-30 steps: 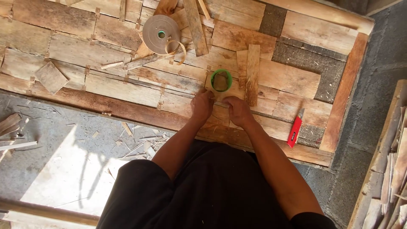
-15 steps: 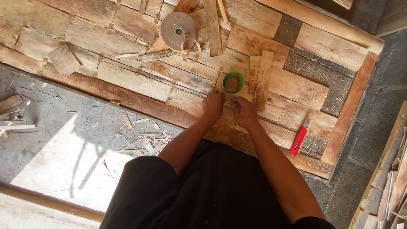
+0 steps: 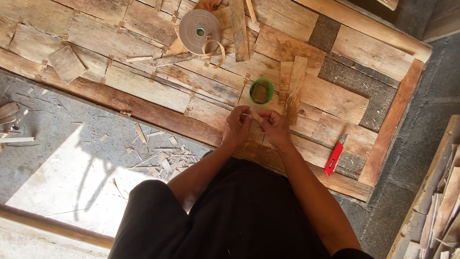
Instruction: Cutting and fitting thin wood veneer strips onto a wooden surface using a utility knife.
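Observation:
My left hand (image 3: 236, 128) and my right hand (image 3: 274, 127) meet over a wooden panel (image 3: 143, 86) built of rough planks. Together the fingers pinch a small thin sliver of wood (image 3: 250, 115) between them. Just beyond the hands stands a small green cup (image 3: 261, 91) with brownish stuff in it. A narrow loose wood strip (image 3: 295, 89) lies right of the cup, near my right hand.
A roll of tan tape (image 3: 198, 26) with a loose tail lies at the top of the panel. A red utility knife (image 3: 334, 157) rests at the right. Wood chips (image 3: 158, 158) litter the concrete floor at left. Stacked wood pieces (image 3: 441, 206) fill the right edge.
The view has shifted slightly. My hands have lifted a little off the panel and drawn together on the small sliver.

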